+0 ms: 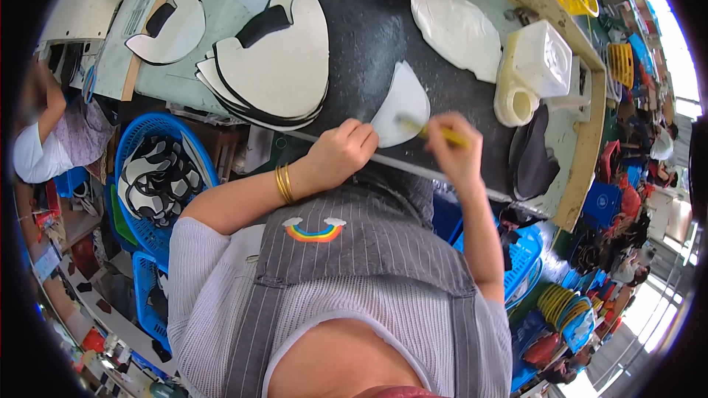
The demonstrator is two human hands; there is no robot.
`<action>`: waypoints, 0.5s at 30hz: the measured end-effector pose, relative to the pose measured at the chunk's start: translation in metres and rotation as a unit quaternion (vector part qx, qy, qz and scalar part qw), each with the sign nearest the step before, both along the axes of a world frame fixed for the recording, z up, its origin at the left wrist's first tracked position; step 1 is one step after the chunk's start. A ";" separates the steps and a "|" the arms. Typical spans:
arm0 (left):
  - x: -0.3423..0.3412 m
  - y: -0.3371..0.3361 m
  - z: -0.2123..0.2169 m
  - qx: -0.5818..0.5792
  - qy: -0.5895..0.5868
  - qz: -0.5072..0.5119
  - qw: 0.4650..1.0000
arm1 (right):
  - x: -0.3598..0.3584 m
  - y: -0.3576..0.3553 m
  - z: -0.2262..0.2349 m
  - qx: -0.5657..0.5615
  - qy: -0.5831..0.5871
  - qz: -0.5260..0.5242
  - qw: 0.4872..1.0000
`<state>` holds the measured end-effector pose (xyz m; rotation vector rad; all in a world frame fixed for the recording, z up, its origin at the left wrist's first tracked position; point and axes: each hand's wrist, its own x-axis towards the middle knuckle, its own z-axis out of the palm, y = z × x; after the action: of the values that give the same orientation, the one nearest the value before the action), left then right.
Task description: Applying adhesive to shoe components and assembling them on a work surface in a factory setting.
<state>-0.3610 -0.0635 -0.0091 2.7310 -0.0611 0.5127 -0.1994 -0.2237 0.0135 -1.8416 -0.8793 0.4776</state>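
While a yellow-handled tool [451, 137] is being gripped in the curled fingers of the right hand [456, 151], its blurred far end is being held over the lower part of a white piece [402, 99]. With the piece taken as the clock's centre and twelve pointing away from the body, the right hand is being held at four o'clock, its fingers apart from the piece. At eight o'clock the left hand [345, 151] is being held with bent fingers drawn together, the fingertips meeting the piece's lower left edge; whether that edge is being pinched or only pressed cannot be told. The piece is being supported flat on a dark mat [361, 37], near its front edge, with the point toward twelve.

The left forearm [240, 199], ringed by gold bangles [284, 183], is being extended from eight o'clock, knuckles upward. The right forearm [481, 225] is being raised steeply from five o'clock, bent at the elbow.

A stack of black-edged white pieces [287, 70] is being borne by the worktable [166, 82] at ten o'clock, and a cream pot [509, 92] at three.
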 end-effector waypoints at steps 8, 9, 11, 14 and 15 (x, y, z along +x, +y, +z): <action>0.026 0.053 0.073 -0.129 -0.047 0.063 0.988 | 0.065 -0.047 0.073 0.102 -0.028 -0.284 0.953; 0.038 0.069 0.084 -0.201 -0.054 0.106 0.972 | 0.081 -0.048 0.080 0.094 -0.076 -0.327 0.937; 0.062 0.109 0.108 -0.323 0.036 0.102 0.940 | 0.114 -0.061 0.068 0.034 -0.080 -0.331 0.940; 0.090 0.170 0.107 -0.435 0.185 0.081 0.878 | 0.124 -0.057 0.061 0.049 0.004 -0.303 0.952; 0.099 0.186 0.097 -0.459 0.227 0.075 0.856 | 0.127 -0.051 0.063 0.108 0.079 -0.298 0.945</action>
<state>-0.2621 0.1222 0.0876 1.8326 0.4151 -0.0936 -0.0728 -0.2744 0.0766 -1.7278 -0.2242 0.1339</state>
